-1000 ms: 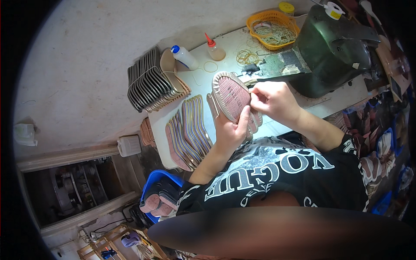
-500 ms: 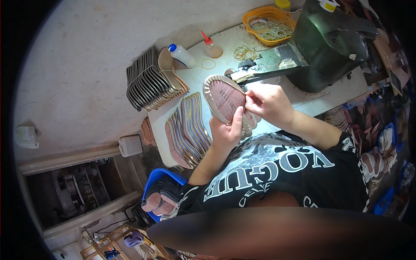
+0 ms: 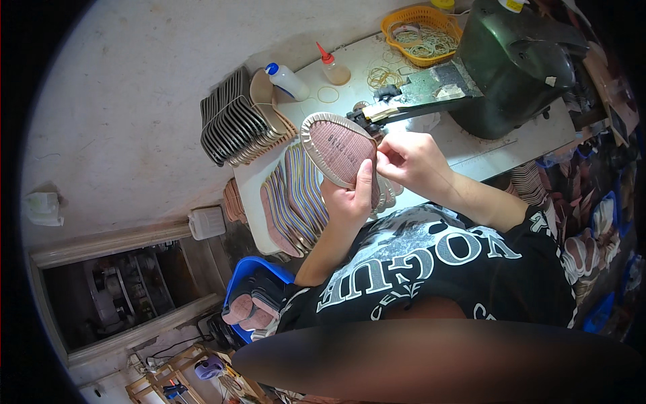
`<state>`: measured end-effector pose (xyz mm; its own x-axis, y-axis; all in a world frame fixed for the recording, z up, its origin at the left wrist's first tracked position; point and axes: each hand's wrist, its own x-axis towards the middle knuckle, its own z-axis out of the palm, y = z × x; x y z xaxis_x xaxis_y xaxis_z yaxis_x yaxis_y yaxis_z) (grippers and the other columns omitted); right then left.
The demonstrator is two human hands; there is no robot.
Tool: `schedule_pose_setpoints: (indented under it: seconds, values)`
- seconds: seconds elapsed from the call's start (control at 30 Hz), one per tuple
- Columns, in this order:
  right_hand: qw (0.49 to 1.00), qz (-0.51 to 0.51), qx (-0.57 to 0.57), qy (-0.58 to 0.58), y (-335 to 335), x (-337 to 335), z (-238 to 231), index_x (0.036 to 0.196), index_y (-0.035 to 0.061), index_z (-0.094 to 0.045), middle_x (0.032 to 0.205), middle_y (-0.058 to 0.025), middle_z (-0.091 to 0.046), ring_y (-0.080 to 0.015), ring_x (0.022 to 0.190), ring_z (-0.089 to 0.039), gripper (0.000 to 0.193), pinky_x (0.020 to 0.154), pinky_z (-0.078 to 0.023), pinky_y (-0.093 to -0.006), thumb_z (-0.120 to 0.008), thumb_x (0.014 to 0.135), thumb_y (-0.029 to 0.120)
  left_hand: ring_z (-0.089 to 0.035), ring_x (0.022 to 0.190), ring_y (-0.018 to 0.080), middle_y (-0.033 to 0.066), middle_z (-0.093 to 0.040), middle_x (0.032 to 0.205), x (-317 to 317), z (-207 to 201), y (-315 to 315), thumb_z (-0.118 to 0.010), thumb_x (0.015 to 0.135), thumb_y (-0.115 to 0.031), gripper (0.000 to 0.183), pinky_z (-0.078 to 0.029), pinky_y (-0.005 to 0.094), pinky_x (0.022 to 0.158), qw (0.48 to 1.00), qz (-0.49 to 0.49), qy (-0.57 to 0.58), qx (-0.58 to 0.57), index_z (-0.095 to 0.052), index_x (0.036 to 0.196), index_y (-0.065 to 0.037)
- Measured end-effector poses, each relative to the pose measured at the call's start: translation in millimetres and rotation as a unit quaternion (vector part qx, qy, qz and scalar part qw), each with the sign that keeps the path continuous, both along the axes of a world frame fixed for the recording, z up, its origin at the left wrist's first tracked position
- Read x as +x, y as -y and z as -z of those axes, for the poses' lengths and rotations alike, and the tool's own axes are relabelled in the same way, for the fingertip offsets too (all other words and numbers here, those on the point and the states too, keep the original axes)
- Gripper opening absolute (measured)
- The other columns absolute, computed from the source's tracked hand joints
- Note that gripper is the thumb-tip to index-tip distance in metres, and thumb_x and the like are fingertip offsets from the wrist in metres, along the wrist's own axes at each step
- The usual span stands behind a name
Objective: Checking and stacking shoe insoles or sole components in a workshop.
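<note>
In front of the machine arm I hold a shoe insole [image 3: 336, 149] with a pinkish-brown face and a cream edge folded over in small pleats. My left hand [image 3: 346, 202] grips its lower end, thumb pressed on the face and fingers behind. At the right edge of the insole, my right hand [image 3: 418, 163] is closed in a pinch on the rim material; the fingertips are partly hidden. Right behind the insole is the end of the green sewing-type machine [image 3: 434, 93]. More pleated pieces [image 3: 386, 195] show just below my hands.
Stacked striped insoles [image 3: 294, 195] and a tied stack of grey soles [image 3: 225, 128] stand left on the white table [image 3: 250, 196]. Behind are a blue-capped bottle [image 3: 288, 82], a red-nozzled bottle [image 3: 336, 73] and an orange basket [image 3: 402, 50] of bands. A blue tub [image 3: 254, 264] holds soles.
The insole has shifted slightly left and turned in my grip, its rounded end swinging left. My right hand stays pinched at its edge, a little lower along it.
</note>
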<state>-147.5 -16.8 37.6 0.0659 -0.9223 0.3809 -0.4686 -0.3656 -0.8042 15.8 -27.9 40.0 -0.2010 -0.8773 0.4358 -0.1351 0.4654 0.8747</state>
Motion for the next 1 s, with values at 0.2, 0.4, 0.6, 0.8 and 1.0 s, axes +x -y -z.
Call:
schedule_pose_setpoints:
  seconds: [0.2, 0.4, 0.6, 0.8, 1.0]
  values:
    - [0.982, -0.053, 0.102, 0.151, 7, -5, 4, 0.084, -0.0023, -0.065, 0.071, -0.0032, -0.065, -0.0059, 0.063, -0.059, 0.014, 0.056, -0.047, -0.0228, -0.068, 0.083, 0.011, -0.061, 0.082, 0.0141, 0.0088, -0.065, 0.094, 3, 8, -1, -0.061, 0.089, -0.006, 0.016, -0.048, 0.027, 0.076, 0.991, -0.014, -0.111, 0.079, -0.061, 0.101, 0.004]
    - [0.979, -0.058, 0.085, 0.174, 1, 5, 2, 0.084, -0.0016, -0.066, 0.072, -0.0086, -0.067, -0.0113, 0.063, -0.062, 0.012, 0.06, -0.05, -0.0258, -0.068, 0.083, 0.011, -0.062, 0.087, 0.0154, 0.0099, -0.066, 0.097, 1, 4, 2, -0.061, 0.09, -0.007, 0.017, -0.047, 0.0276, 0.081, 0.989, -0.025, -0.124, 0.073, -0.063, 0.1, 0.006]
    - [1.0, -0.004, 0.003, -0.012, 2, 6, 7, 0.087, -0.0017, -0.066, 0.07, -0.0101, -0.066, -0.0123, 0.062, -0.064, 0.013, 0.059, -0.051, -0.0257, -0.068, 0.08, 0.01, -0.062, 0.081, 0.0147, 0.0094, -0.066, 0.092, -8, 9, -3, -0.061, 0.089, -0.005, 0.014, -0.048, 0.0267, 0.076, 0.996, -0.025, -0.079, 0.031, -0.063, 0.098, 0.005]
    - [0.987, -0.031, 0.094, 0.126, 8, -3, 16, 0.083, -0.0009, -0.065, 0.069, -0.0057, -0.065, -0.0079, 0.062, -0.059, 0.012, 0.056, -0.048, -0.0243, -0.069, 0.081, 0.011, -0.063, 0.082, 0.0149, 0.0095, -0.067, 0.092, -9, 12, -4, -0.061, 0.09, -0.007, 0.015, -0.048, 0.0264, 0.075, 0.991, -0.037, -0.11, 0.068, -0.063, 0.099, 0.005]
    - [0.956, -0.093, 0.132, 0.244, 6, -7, 11, 0.087, -0.0007, -0.067, 0.072, -0.0025, -0.064, -0.0053, 0.063, -0.056, 0.009, 0.058, -0.047, -0.0228, -0.066, 0.084, 0.008, -0.062, 0.084, 0.0146, 0.0095, -0.066, 0.095, -9, 14, -1, -0.06, 0.091, -0.008, 0.017, -0.048, 0.0263, 0.078, 0.971, -0.022, -0.194, 0.136, -0.061, 0.101, 0.005]
